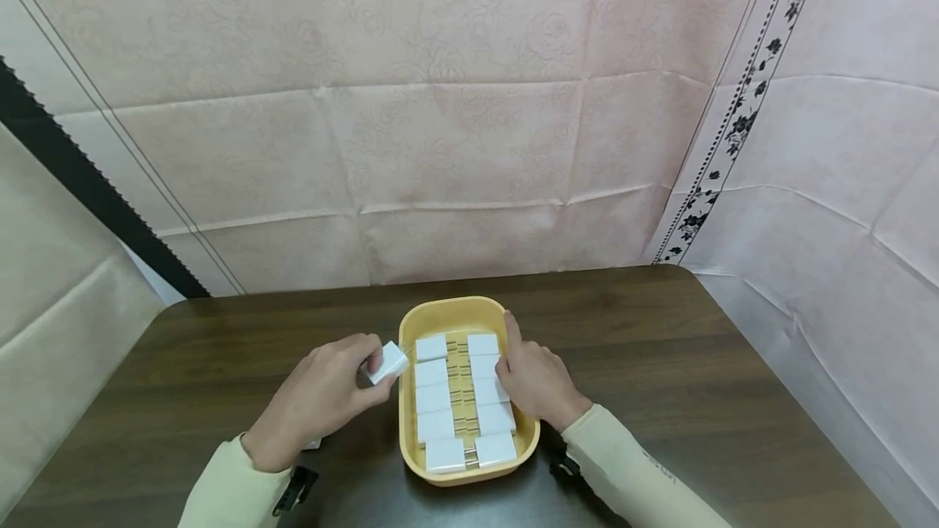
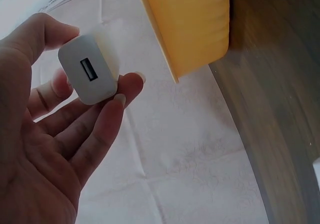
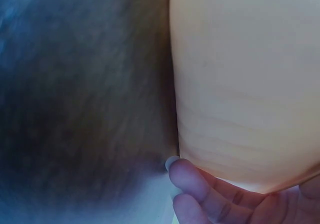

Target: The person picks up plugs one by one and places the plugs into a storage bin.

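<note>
My left hand [image 1: 323, 388] pinches a white USB charger [image 2: 87, 70] between thumb and fingers, just left of a yellow plastic basket [image 1: 469, 305]. The charger's USB port faces the left wrist camera. Inside the basket, several white chargers [image 1: 434, 398] lie in two columns, with metal prongs pointing into the middle gap. At the basket's right side, my right hand [image 1: 539, 377] grips the rim, index finger stretched along it and thumb on the inner side. In the right wrist view, fingertips [image 3: 187, 176] bend against the basket's outer wall [image 3: 245, 94].
The basket stands on a dark wooden table [image 1: 631, 324]. A small white object [image 1: 313, 444] lies on the table, mostly hidden by my left wrist. Pale patterned cloth [image 1: 455, 145] hangs behind the table and along both sides.
</note>
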The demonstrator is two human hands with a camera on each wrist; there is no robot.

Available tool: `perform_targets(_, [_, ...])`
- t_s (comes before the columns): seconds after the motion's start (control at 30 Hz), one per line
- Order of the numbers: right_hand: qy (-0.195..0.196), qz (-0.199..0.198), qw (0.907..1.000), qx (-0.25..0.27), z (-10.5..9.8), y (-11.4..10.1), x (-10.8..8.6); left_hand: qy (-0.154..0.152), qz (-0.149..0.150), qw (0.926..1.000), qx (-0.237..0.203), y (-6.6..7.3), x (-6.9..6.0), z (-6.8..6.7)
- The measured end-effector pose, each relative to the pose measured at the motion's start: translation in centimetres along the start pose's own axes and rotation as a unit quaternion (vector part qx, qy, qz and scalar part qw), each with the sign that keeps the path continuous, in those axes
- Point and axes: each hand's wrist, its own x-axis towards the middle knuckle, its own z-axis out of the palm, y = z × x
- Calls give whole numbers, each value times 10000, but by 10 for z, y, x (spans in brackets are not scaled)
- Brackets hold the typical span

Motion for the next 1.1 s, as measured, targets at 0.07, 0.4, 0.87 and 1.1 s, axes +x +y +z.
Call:
perform_targets(0.07, [-4, -2, 10000, -2, 0, 0, 0, -3, -8, 10000, 51, 2, 0, 1])
perform_targets(0.4, [-34, 54, 10000, 29, 1, 0, 1, 40, 144, 9996, 223, 10, 3, 5])
perform_targets(0.87, [-34, 74, 10000, 19, 1, -1, 1, 32, 681, 9976, 143, 16, 4, 14])
perform_targets(1.1, [-18, 41, 10000, 49, 0, 0, 0, 99, 1114, 9932, 324, 18, 4, 20])
